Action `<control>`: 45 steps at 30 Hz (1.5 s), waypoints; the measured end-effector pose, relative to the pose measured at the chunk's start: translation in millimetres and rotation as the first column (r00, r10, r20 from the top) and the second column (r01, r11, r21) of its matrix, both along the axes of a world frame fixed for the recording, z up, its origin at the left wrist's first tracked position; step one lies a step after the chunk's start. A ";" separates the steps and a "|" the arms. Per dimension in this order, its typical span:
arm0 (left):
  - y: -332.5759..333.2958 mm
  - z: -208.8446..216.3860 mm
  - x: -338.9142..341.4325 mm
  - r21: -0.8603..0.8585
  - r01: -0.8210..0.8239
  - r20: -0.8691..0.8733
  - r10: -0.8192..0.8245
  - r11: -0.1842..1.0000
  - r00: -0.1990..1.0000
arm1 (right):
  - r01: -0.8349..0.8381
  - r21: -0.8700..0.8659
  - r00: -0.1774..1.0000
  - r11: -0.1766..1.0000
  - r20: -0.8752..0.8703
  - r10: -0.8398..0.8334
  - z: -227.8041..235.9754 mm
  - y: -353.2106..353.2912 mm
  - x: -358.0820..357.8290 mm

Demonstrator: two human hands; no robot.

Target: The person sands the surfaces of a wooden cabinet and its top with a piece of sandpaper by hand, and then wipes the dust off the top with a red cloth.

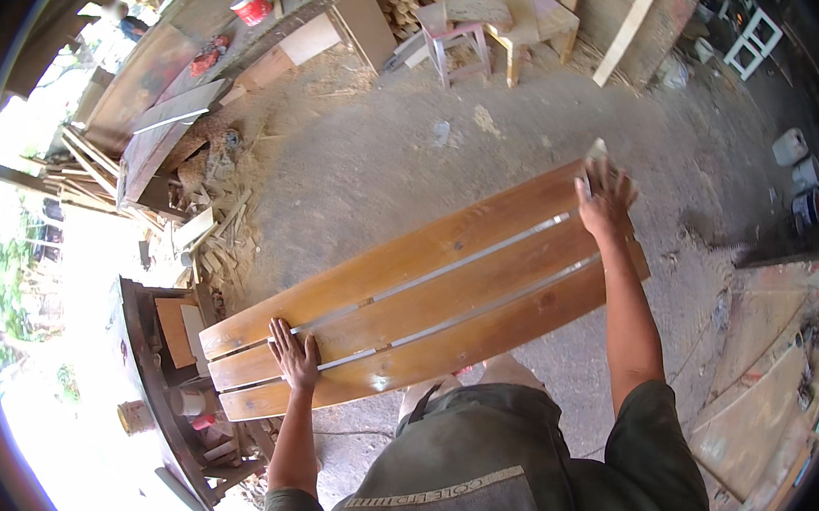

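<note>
Slatted panel point(425, 299) held over dirt floor point(388, 150); left hand point(294, 354) flat, open on near end; right hand point(605, 195) pressed sandpaper point(595, 155) at far end.

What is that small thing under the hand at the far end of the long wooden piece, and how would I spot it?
Start at the big glossy slatted wooden panel across the middle. Follow it to its upper right end, where the right hand presses down. Peeking out above the fingers is a small pale pad, possibly sandpaper, dull and greyish against the shiny orange-brown boards.
</note>
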State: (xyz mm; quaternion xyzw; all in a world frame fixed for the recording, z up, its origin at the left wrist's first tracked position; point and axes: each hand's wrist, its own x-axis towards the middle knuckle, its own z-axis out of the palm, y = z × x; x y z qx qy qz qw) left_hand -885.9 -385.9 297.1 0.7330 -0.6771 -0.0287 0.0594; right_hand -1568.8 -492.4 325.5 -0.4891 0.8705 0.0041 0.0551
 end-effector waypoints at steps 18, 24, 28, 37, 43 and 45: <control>-4.0 -7.1 3.9 0.004 -0.008 0.009 0.008 1.000 1.000 | -0.023 -0.376 0.913 0.926 0.369 0.173 -15.2 1.2 119.7; 13.7 -5.8 13.8 0.006 -0.034 0.024 0.033 0.999 0.999 | -0.152 -0.369 0.797 0.917 0.503 0.334 -34.8 4.6 119.5; -6.3 1.2 3.1 0.013 0.002 0.028 -0.003 1.000 1.000 | -0.127 -0.226 0.969 0.966 0.178 0.169 -62.0 -18.2 -80.9; 6.3 12.0 0.9 0.039 -0.050 -0.027 0.051 0.998 0.998 | -0.471 -0.423 0.718 0.774 0.326 0.615 -31.5 8.7 238.9; -5.9 13.4 2.5 0.023 -0.019 -0.043 0.019 1.000 0.999 | -0.842 -0.309 0.405 0.442 0.179 0.897 -33.8 18.5 429.7; 4.9 11.4 7.2 0.048 -0.056 -0.050 0.059 0.997 0.997 | -0.783 -0.352 0.439 0.512 0.270 0.857 -21.4 17.5 381.7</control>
